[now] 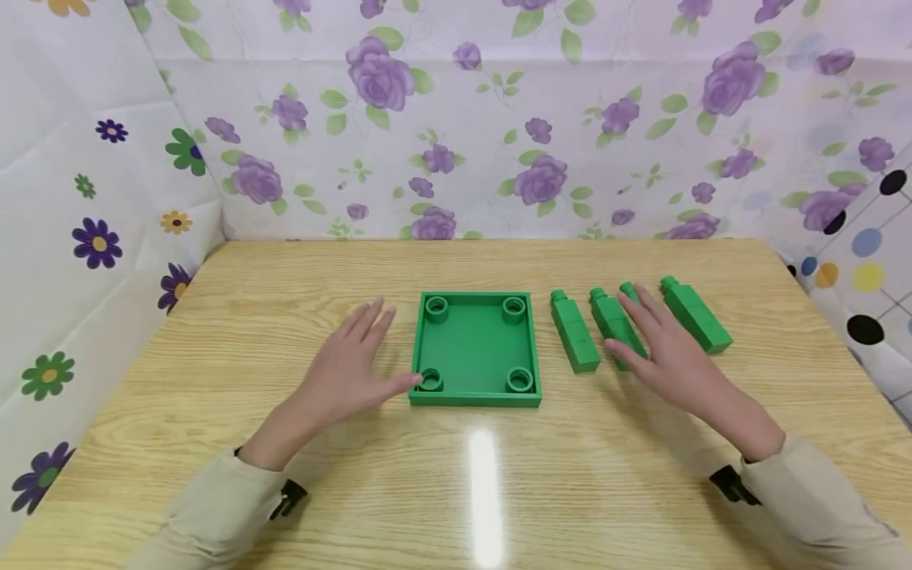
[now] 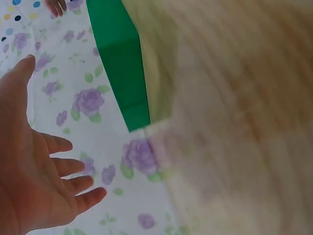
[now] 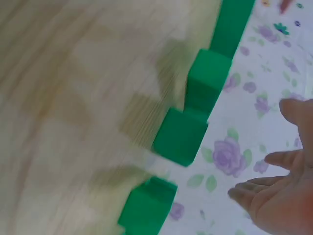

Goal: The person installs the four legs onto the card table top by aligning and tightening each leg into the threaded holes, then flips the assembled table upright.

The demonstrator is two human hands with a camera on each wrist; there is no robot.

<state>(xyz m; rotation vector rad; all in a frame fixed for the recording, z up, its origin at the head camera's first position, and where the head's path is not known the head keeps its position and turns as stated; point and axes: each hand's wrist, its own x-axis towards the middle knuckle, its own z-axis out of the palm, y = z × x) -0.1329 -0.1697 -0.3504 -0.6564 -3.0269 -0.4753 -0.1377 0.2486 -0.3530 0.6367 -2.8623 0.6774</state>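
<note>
A square green plastic board [image 1: 473, 348] with a raised rim and a round socket at each corner lies on the table. My left hand [image 1: 349, 368] hovers at its left side with fingers spread, the thumb overlapping the near left socket; whether it touches cannot be told. Several green square legs with threaded round ends lie to the right, including a left one [image 1: 575, 332] and a far right one [image 1: 697, 317]. My right hand [image 1: 670, 352] is over the middle legs, fingers extended, holding nothing, and hides most of one leg. The right wrist view shows leg ends [image 3: 181, 137] apart from the hand.
The wooden tabletop [image 1: 285, 277] runs back to a flowered cloth [image 1: 321, 119] hanging behind it. More patterned cloth stands on both sides. A bright light streak reflects in front of the board.
</note>
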